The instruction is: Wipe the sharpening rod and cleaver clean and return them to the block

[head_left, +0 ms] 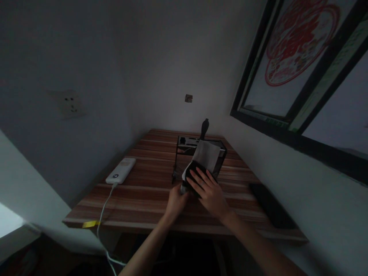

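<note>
My left hand (176,201) is closed around the handle end of what looks like a cleaver, with a bit of silvery metal showing at the fingers. The cleaver's wide grey blade (207,153) slants up and to the right. Over its lower part lies a black cloth (193,172). My right hand (209,193) rests on this cloth with its fingers stretched out and apart; its thumb is hidden. Just behind stands a dark-framed knife rack (186,142), partly covered by the blade. A black-handled knife (204,128) sticks upright from the rack.
The wood-grain table (149,168) runs back to the wall. At the left lies a white power bank (122,170) with a white cable (103,211) hanging over the front edge. A flat black object (271,205) lies along the right edge. A dark-framed window (258,126) is at the right.
</note>
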A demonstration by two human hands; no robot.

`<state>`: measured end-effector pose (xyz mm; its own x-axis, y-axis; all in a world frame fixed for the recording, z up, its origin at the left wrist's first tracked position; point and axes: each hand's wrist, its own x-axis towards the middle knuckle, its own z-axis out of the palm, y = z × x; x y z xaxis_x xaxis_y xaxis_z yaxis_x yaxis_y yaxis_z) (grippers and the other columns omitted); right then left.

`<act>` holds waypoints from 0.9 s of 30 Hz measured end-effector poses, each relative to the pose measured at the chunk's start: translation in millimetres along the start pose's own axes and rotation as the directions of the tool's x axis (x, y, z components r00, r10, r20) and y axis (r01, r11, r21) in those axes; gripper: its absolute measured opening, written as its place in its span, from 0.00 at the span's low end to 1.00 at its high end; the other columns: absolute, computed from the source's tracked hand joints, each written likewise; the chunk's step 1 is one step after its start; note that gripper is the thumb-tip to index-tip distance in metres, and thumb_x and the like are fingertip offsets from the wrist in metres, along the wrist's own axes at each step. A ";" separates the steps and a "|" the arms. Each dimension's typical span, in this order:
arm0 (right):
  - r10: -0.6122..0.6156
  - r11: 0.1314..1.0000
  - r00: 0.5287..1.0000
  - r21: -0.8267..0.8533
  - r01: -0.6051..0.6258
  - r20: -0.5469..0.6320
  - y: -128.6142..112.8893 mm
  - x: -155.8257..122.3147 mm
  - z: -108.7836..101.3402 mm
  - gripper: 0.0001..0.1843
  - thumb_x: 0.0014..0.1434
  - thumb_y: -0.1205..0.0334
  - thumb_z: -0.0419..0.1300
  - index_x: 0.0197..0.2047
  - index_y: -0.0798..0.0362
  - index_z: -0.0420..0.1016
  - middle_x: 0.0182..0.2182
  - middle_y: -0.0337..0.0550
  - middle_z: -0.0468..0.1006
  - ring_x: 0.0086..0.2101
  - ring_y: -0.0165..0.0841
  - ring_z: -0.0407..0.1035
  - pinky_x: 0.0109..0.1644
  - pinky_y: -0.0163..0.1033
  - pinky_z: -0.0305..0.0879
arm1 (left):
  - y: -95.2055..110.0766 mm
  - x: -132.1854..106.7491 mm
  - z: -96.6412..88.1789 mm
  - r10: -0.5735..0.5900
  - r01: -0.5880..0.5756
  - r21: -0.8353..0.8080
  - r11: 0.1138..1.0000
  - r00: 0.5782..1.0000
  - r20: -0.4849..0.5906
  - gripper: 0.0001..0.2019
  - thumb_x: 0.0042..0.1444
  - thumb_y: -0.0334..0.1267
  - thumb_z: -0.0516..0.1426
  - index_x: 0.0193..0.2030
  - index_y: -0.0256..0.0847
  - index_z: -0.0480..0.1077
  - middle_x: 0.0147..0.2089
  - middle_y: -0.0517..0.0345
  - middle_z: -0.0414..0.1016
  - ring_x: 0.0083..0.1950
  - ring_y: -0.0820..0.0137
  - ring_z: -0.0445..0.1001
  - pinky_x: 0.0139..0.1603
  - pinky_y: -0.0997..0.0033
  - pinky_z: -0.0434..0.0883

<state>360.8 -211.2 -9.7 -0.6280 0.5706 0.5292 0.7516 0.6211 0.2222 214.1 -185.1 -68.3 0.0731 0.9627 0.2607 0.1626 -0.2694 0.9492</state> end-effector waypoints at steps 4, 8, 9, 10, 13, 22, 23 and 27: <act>0.011 1.000 1.000 -0.010 -0.011 -0.018 -5.5 -3.8 4.0 0.31 0.54 0.71 0.51 0.61 0.57 0.51 0.61 0.48 0.50 0.61 0.41 0.39 0.61 0.55 0.44 | 1.1 -0.7 0.3 0.012 -0.012 -0.001 1.000 1.000 -0.006 0.07 0.44 0.33 0.51 0.29 0.33 0.68 0.28 0.58 0.72 0.30 0.72 0.67 0.31 0.77 0.65; -0.044 0.999 0.999 -0.003 0.044 -0.003 -12.9 -5.0 13.3 0.30 0.54 0.75 0.46 0.61 0.59 0.51 0.61 0.46 0.50 0.61 0.38 0.40 0.62 0.52 0.42 | 0.3 -1.9 1.0 0.017 -0.017 0.000 1.000 1.000 -0.010 0.09 0.45 0.34 0.51 0.30 0.32 0.70 0.28 0.55 0.74 0.31 0.70 0.69 0.31 0.76 0.66; -0.057 0.998 0.998 -0.004 0.057 0.000 -13.3 -4.5 14.7 0.30 0.54 0.76 0.45 0.61 0.59 0.51 0.61 0.44 0.50 0.61 0.37 0.40 0.63 0.52 0.41 | -0.2 -2.1 1.2 0.017 -0.017 0.007 1.000 1.000 -0.010 0.09 0.45 0.34 0.51 0.30 0.32 0.70 0.29 0.54 0.74 0.31 0.69 0.70 0.32 0.75 0.66; -0.067 0.998 0.998 -0.007 0.067 0.004 -13.1 -3.9 15.6 0.30 0.54 0.76 0.44 0.61 0.58 0.51 0.61 0.43 0.50 0.61 0.37 0.40 0.63 0.52 0.41 | -0.9 -2.3 1.5 0.018 -0.018 0.016 1.000 1.000 -0.010 0.10 0.45 0.33 0.51 0.31 0.31 0.70 0.29 0.53 0.75 0.32 0.68 0.70 0.32 0.74 0.66; -0.097 0.995 0.995 -0.012 0.097 0.011 -11.2 -2.2 16.2 0.28 0.57 0.75 0.43 0.61 0.55 0.50 0.61 0.39 0.51 0.61 0.35 0.40 0.62 0.52 0.42 | -4.0 -2.7 2.2 0.021 -0.020 0.047 0.999 1.000 -0.020 0.11 0.45 0.31 0.50 0.32 0.31 0.70 0.32 0.51 0.75 0.34 0.66 0.71 0.33 0.74 0.67; -0.118 0.993 0.993 -0.010 0.118 0.005 -10.2 -4.2 14.0 0.28 0.59 0.73 0.43 0.62 0.51 0.47 0.60 0.38 0.54 0.60 0.33 0.43 0.62 0.50 0.45 | -7.2 -3.8 2.3 0.029 -0.031 0.067 0.997 0.999 0.023 0.10 0.44 0.28 0.48 0.28 0.31 0.71 0.28 0.50 0.76 0.33 0.65 0.73 0.29 0.75 0.66; -0.120 0.993 0.993 -0.007 0.120 0.010 -10.2 -4.7 13.9 0.29 0.58 0.74 0.42 0.62 0.51 0.47 0.60 0.37 0.54 0.60 0.33 0.43 0.62 0.50 0.44 | -7.6 -3.9 2.1 0.037 -0.038 0.067 0.997 0.999 0.020 0.10 0.44 0.28 0.48 0.28 0.32 0.71 0.28 0.50 0.76 0.32 0.65 0.73 0.29 0.75 0.66; -0.130 0.991 0.991 0.008 0.130 0.027 -10.9 -6.5 14.0 0.30 0.57 0.74 0.43 0.62 0.51 0.47 0.60 0.37 0.53 0.61 0.34 0.42 0.62 0.51 0.43 | -10.8 -4.4 2.1 0.041 -0.043 0.069 0.997 0.999 0.025 0.10 0.45 0.29 0.48 0.26 0.33 0.70 0.28 0.52 0.75 0.29 0.67 0.72 0.26 0.76 0.65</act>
<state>353.9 -214.1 -27.1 -0.7257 0.4994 0.4733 0.6619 0.6945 0.2821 214.1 -186.5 -80.0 0.1048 0.9497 0.2951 0.2265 -0.3118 0.9228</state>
